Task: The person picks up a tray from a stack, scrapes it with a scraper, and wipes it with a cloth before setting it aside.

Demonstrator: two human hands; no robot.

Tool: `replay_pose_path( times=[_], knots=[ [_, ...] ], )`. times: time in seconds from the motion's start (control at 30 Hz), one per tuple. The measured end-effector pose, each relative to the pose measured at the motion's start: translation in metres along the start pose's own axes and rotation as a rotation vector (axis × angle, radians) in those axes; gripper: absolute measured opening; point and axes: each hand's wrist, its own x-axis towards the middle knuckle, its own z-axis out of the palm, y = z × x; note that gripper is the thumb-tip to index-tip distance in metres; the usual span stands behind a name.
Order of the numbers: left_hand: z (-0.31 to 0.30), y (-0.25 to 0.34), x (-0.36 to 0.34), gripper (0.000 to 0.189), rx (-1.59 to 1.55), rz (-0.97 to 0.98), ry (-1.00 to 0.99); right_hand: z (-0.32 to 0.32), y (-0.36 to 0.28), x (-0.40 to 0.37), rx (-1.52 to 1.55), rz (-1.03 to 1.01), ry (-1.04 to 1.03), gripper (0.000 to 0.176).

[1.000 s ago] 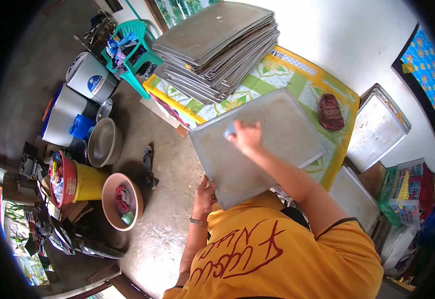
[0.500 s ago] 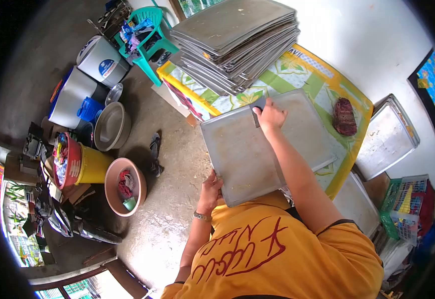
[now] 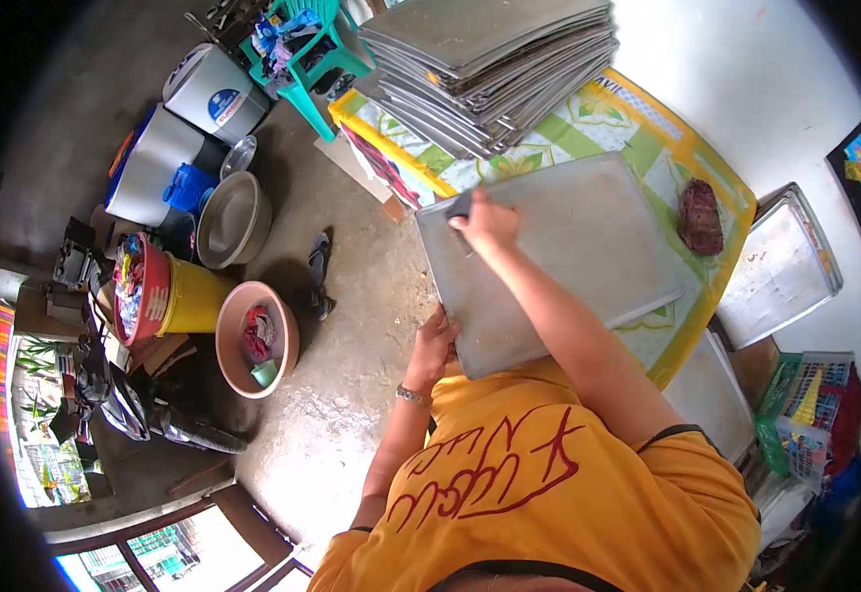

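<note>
My left hand [image 3: 431,347] is closed on the near-left edge of a flat grey metal baking tray [image 3: 500,316], which leans against my front at the table's edge. In my right hand [image 3: 490,219] is a dark flat scraper [image 3: 460,207], pressed to the tray's surface near its far-left corner. Under and beyond it, a second metal tray [image 3: 608,222] lies on the tablecloth, partly covered by the first tray and my right forearm. Beyond both stands a tall stack of similar trays [image 3: 490,89].
A dark reddish-brown block [image 3: 700,217] sits at the table's right side. More trays [image 3: 781,266] lean by the wall, near plastic crates [image 3: 810,414]. On the floor to the left are a pink basin [image 3: 287,340], a grey basin [image 3: 258,212] and slippers [image 3: 320,271].
My right hand has moved left across the tray with the scraper, toward the far-left corner. My left hand keeps its hold on the edge. The whole view has shifted slightly.
</note>
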Motion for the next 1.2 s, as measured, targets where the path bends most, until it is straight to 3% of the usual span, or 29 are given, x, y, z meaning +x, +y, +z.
replay_pose_path(
  times=[0.07, 0.1, 0.2, 0.23, 0.47, 0.5, 0.63, 0.77, 0.87, 0.9, 1.03, 1.13, 1.2],
  knots=[
    [0.001, 0.0, 0.001, 0.071, 0.01, -0.003, -0.018, 0.005, -0.025, -0.011, -0.07, -0.191, 0.055, 0.067],
    [0.001, 0.005, -0.003, 0.071, 0.015, -0.005, -0.028, -0.01, -0.032, -0.011, 0.0, -0.143, 0.005, 0.059],
    [-0.002, 0.002, -0.002, 0.07, -0.011, 0.003, -0.01, -0.018, -0.023, 0.005, 0.099, -0.054, -0.089, 0.058],
    [-0.004, 0.001, 0.0, 0.07, -0.021, 0.0, -0.013, -0.007, -0.027, -0.005, -0.005, -0.123, -0.006, 0.057],
    [0.01, 0.013, -0.007, 0.071, -0.099, -0.038, 0.024, -0.001, -0.026, -0.01, 0.082, -0.09, 0.043, 0.056],
    [0.012, 0.014, -0.008, 0.071, -0.111, -0.022, 0.015, 0.005, -0.034, -0.015, -0.01, -0.159, 0.064, 0.053],
    [0.003, 0.008, -0.002, 0.063, -0.056, 0.001, -0.014, -0.01, -0.023, 0.006, 0.1, -0.044, 0.068, 0.051],
    [0.005, 0.009, -0.006, 0.063, -0.01, -0.017, 0.022, 0.005, -0.036, -0.011, -0.039, -0.266, 0.133, 0.05],
    [0.009, 0.014, -0.008, 0.065, -0.033, -0.009, 0.021, 0.003, -0.023, 0.007, 0.046, -0.106, 0.148, 0.056],
    [0.008, 0.012, -0.006, 0.065, -0.042, -0.007, 0.014, 0.002, -0.025, 0.003, 0.07, -0.119, 0.15, 0.05],
    [0.003, 0.001, -0.003, 0.067, -0.055, -0.014, 0.0, -0.002, -0.03, -0.002, 0.054, -0.236, -0.054, 0.056],
    [0.003, 0.006, 0.0, 0.067, -0.06, -0.013, 0.015, -0.011, 0.004, 0.0, 0.207, 0.033, -0.16, 0.061],
    [0.002, 0.01, 0.0, 0.066, -0.052, -0.011, 0.018, -0.016, 0.046, -0.007, 0.183, 0.096, 0.011, 0.062]
  ],
)
